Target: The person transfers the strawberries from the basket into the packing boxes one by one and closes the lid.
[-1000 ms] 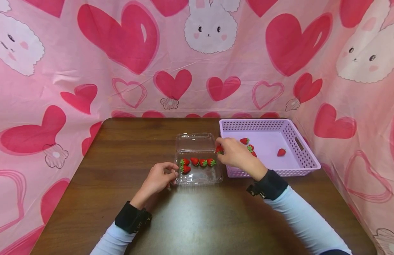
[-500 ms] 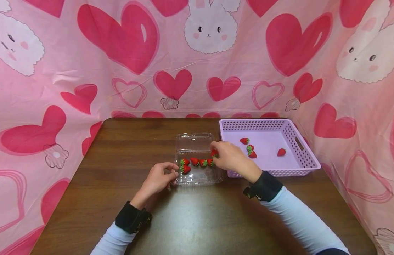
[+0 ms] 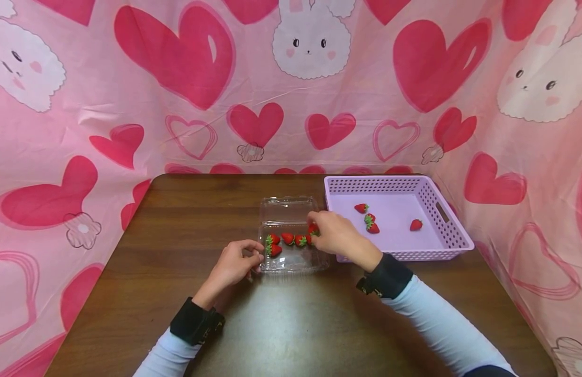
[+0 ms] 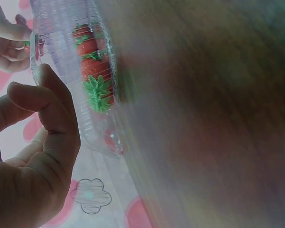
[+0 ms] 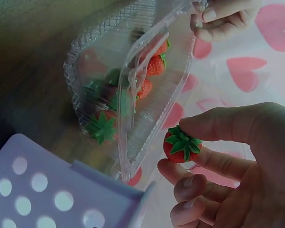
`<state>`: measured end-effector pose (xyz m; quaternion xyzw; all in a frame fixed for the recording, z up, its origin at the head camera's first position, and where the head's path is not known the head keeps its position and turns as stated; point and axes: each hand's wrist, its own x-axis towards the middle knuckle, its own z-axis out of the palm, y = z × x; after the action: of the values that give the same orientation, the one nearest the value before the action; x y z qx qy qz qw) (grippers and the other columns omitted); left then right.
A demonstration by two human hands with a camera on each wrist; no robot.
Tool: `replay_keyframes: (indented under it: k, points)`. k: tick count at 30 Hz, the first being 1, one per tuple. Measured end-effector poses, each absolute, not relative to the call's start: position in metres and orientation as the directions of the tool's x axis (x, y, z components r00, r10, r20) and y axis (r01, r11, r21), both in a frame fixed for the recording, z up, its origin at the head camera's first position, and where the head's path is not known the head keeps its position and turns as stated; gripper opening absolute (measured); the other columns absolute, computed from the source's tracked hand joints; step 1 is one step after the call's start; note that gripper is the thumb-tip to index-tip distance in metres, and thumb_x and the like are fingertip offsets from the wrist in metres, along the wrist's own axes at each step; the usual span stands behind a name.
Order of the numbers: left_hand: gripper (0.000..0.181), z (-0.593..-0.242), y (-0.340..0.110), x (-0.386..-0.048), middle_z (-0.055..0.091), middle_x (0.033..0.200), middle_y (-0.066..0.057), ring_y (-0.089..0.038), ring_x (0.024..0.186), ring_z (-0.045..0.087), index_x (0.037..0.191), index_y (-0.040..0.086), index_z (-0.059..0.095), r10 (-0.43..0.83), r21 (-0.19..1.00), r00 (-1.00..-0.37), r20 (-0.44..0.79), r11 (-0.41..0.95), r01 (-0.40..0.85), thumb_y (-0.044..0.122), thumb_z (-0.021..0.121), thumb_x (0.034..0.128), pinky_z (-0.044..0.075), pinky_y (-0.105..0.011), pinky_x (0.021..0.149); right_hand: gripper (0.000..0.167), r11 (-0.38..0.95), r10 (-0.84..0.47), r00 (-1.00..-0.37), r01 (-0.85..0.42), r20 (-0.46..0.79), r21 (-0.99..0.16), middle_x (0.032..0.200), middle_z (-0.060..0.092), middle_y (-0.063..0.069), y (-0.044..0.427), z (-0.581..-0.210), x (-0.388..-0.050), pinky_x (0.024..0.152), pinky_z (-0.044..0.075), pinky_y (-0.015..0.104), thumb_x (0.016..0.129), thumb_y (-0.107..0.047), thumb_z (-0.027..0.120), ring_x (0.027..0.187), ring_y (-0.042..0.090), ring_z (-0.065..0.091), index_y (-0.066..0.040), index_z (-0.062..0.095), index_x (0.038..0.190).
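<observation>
My right hand [image 3: 338, 234] pinches a strawberry [image 3: 313, 229] between thumb and fingers, over the right part of a clear plastic container [image 3: 295, 260]. In the right wrist view the strawberry [image 5: 181, 146] shows its green leaves beside the thumb tip. My left hand [image 3: 235, 263] holds the container's left edge with thumb and fingers; the left wrist view shows the hand [image 4: 42, 137] curled at the clear rim. Inside the container, several strawberries [image 3: 288, 239] lie in a row toward the back, with another strawberry [image 3: 274, 251] in front at the left.
A lilac perforated basket [image 3: 399, 255] stands right of the container, holding several strawberries [image 3: 373, 228], one of them [image 3: 415, 225] apart at the right. The container's transparent lid [image 3: 288, 210] is raised at the back. A pink heart-patterned cloth [image 3: 295, 94] hangs behind the brown table [image 3: 187, 209].
My right hand has moved left from the basket's edge to over the container, carrying the strawberry. My left hand has stayed at the container's left edge.
</observation>
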<state>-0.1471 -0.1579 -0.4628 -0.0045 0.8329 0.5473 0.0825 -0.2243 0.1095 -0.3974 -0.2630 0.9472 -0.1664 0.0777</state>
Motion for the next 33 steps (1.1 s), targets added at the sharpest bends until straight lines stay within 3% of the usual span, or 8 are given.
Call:
replay_keyframes:
  k: [9, 15, 27, 33]
  points:
    - [0.019, -0.463, -0.158, -0.147, 0.068, 0.078, -0.007, -0.034, 0.066, 0.069, 0.116, -0.002, 0.072, 0.089, 0.911, -0.986, -0.141, 0.403, -0.094, 0.0, 0.073, 0.0971, 0.059, -0.046, 0.055, 0.034, 0.79, -0.558, -0.829, -0.517, -0.035, -0.33, 0.1, 0.07, 0.006, 0.103, -0.4, -0.224, 0.072, 0.055, 0.044, 0.086, -0.013, 0.081, 0.09, 0.024, 0.064, -0.007, 0.069, 0.118]
    - [0.019, -0.464, -0.158, -0.148, 0.069, 0.079, -0.007, -0.034, 0.067, 0.07, 0.116, -0.002, 0.072, 0.09, 0.911, -0.986, -0.142, 0.402, -0.094, 0.0, 0.073, 0.097, 0.059, -0.046, 0.056, 0.034, 0.787, -0.561, -0.826, -0.51, -0.059, -0.346, 0.098, 0.07, 0.005, 0.096, -0.404, -0.223, 0.07, 0.055, 0.042, 0.087, -0.014, 0.082, 0.086, 0.024, 0.062, -0.007, 0.069, 0.117]
    - [0.018, -0.463, -0.159, -0.147, 0.07, 0.079, -0.008, -0.033, 0.066, 0.069, 0.115, -0.001, 0.073, 0.086, 0.911, -0.987, -0.134, 0.404, -0.088, 0.0, 0.073, 0.0966, 0.059, -0.047, 0.055, 0.043, 0.795, -0.556, -0.824, -0.491, -0.104, -0.356, 0.11, 0.071, 0.006, 0.083, -0.418, -0.221, 0.077, 0.057, 0.042, 0.089, -0.014, 0.082, 0.091, 0.022, 0.064, -0.009, 0.068, 0.129]
    - [0.018, -0.466, -0.159, -0.149, 0.069, 0.076, -0.005, -0.033, 0.06, 0.067, 0.114, 0.0, 0.073, 0.086, 0.905, -0.987, -0.135, 0.416, -0.088, 0.001, 0.073, 0.096, 0.056, -0.043, 0.052, 0.04, 0.788, -0.571, -0.816, -0.511, -0.095, -0.345, 0.099, 0.07, 0.002, 0.076, -0.424, -0.221, 0.071, 0.056, 0.04, 0.088, -0.014, 0.083, 0.085, 0.022, 0.062, -0.01, 0.069, 0.124]
